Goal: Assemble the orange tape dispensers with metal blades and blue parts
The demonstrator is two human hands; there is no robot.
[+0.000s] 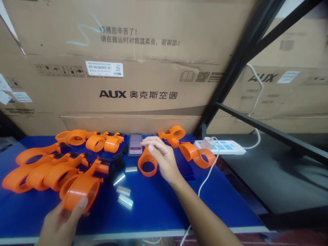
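Observation:
My left hand (60,222) grips an orange plastic ring part (80,191) near the front edge of the blue table (153,205), thumb pressed on its rim. My right hand (161,155) reaches out over the middle of the table with its fingers spread, right above another orange ring part (147,167) and close to a phone (135,143) lying face up with its screen lit. It holds nothing that I can see.
Many orange ring parts (38,171) lie piled at the left, more (197,153) at the right. Several small metal pieces (124,196) and black parts (119,160) lie mid-table. A white power strip (225,147) with cable sits right. Cardboard boxes (143,68) wall the back; a black shelf frame (269,128) stands right.

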